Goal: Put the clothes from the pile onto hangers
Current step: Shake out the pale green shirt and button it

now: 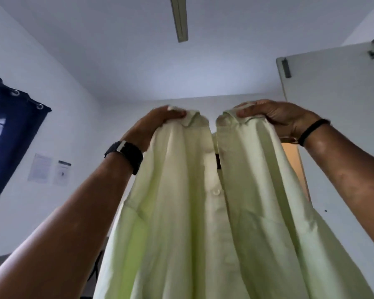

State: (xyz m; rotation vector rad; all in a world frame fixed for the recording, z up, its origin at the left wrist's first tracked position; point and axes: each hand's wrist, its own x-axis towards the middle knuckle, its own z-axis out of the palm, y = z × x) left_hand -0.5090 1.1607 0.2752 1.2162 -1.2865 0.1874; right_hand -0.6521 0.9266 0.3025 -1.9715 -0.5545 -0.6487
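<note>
Overhead, against a white ceiling: a person holds a pale green shirt (214, 212) up at arm's length, the camera looking steeply upward.

Shirt: a button-front garment, open down the middle — its two front panels hang side by side with a narrow gap between them. A pale button (216, 192) shows on the placket near the centre, and a small dark label (218, 161) is visible inside the gap.

Left hand (158, 124): raised high, fingers curled over the top of the shirt's left shoulder beside the collar, thumb pressed against the cloth — a firm grip on the fabric. A black watch (125, 155) sits on that wrist.

Right hand (276, 116): raised to the same height, fingers curled over the shirt's right shoulder next to the collar, thumb pinching the cloth from the front. A thin black band (313, 131) circles that wrist.

Hanger: whether one sits inside the shirt cannot be told; the cloth hides it.

Backdrop: a long ceiling light fitting (179, 18) runs overhead; a dark blue curtain (11, 130) with metal eyelets hangs at the left; two paper notices (50, 169) are stuck to the white wall below it; a white cupboard door (337, 100) stands open at the right.
</note>
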